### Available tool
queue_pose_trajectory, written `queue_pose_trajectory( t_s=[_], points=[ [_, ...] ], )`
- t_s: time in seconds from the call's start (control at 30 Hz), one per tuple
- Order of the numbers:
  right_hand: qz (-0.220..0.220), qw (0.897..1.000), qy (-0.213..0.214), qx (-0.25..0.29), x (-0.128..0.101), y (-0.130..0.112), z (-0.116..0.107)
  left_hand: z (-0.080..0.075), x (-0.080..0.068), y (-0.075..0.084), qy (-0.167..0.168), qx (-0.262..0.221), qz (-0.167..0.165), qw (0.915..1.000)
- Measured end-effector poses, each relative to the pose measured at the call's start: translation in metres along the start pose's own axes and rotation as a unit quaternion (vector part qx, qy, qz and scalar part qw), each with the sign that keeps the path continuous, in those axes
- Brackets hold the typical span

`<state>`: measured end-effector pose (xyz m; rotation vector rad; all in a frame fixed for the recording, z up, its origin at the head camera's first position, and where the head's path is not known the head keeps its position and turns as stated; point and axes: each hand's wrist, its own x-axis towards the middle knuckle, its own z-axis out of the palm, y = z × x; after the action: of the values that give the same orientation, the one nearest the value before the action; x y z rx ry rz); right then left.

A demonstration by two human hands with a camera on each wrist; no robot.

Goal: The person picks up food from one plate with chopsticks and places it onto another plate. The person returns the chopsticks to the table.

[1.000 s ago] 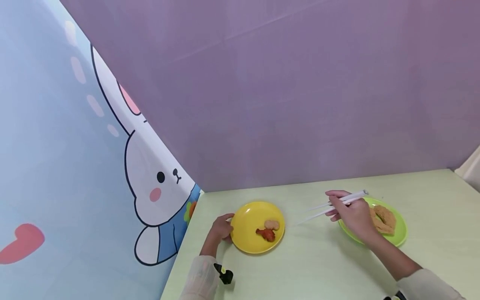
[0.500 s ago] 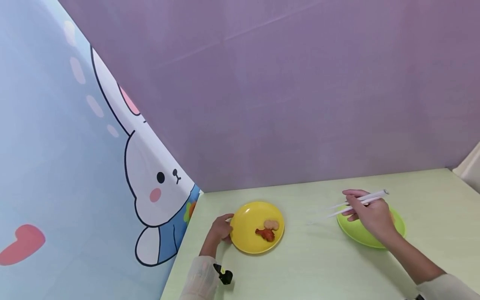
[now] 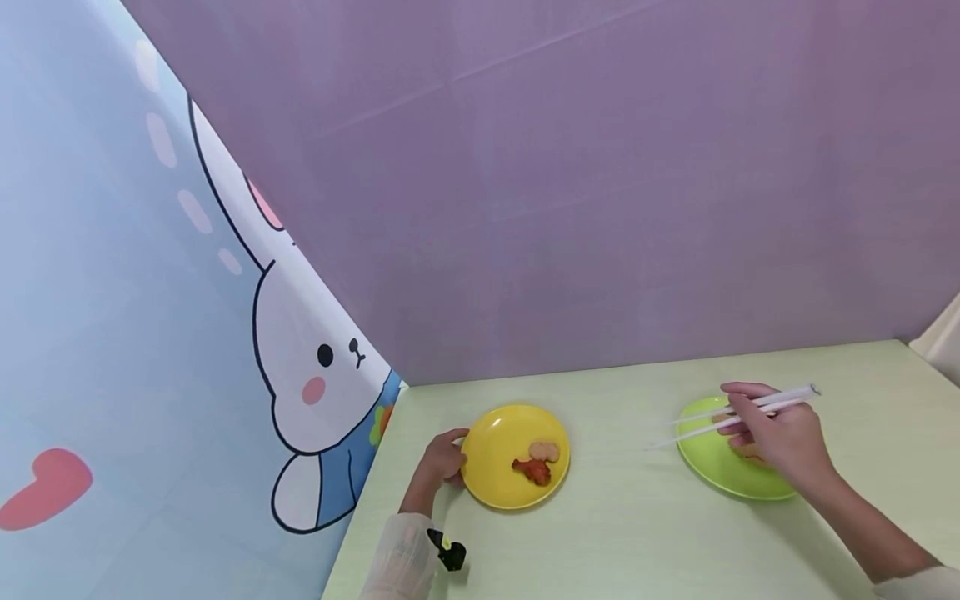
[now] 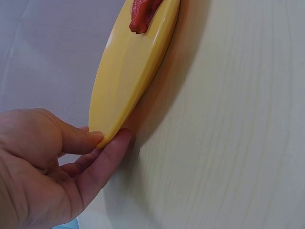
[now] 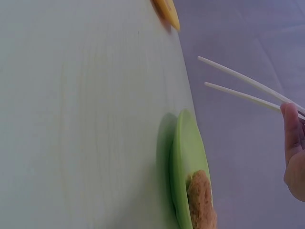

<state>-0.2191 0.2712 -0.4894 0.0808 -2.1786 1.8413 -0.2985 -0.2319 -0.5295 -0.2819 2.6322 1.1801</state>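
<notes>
Head view: left hand (image 3: 441,460) pinches yellow plate (image 3: 495,450) rim; right hand (image 3: 780,435) grips chopsticks (image 3: 738,412) (tips apart)

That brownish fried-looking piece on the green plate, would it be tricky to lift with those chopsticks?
Probably a little. The fried piece looks rough and crumbly, so the white chopsticks in the right hand should bite rather than slip. It seems broad for two thin tips, so it may tilt or break. The green plate looks smooth and might slide if pushed.

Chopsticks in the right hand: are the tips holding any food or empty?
Empty. The chopsticks in the right hand have bare tips held apart, above the green plate; the breaded piece lies on that plate.
</notes>
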Motion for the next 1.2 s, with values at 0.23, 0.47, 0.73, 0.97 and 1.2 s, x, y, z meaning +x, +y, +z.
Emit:
queue_pose_trajectory(
  t_s=[0.23,0.47,0.73,0.97,1.2],
  points=[
    [-0.002,0.999,0.02,-0.048,-0.002,0.008,-0.017,0.0,-0.001,0.0,-0.003,-0.006,0.004,1.0],
    [0.009,0.999,0.027,-0.036,-0.004,0.013,-0.034,0.0,0.003,-0.001,-0.005,-0.009,-0.006,0.9999],
    [0.002,0.999,0.028,-0.031,-0.007,0.014,-0.052,0.001,0.006,-0.004,-0.004,-0.009,-0.01,0.9999],
    [0.0,0.999,0.042,-0.01,-0.009,0.017,-0.07,0.002,0.008,-0.004,0.0,-0.009,-0.012,0.9999],
    [-0.004,0.998,0.061,-0.001,-0.01,0.024,-0.087,0.003,0.008,-0.004,0.005,-0.002,-0.004,1.0]
  ],
)
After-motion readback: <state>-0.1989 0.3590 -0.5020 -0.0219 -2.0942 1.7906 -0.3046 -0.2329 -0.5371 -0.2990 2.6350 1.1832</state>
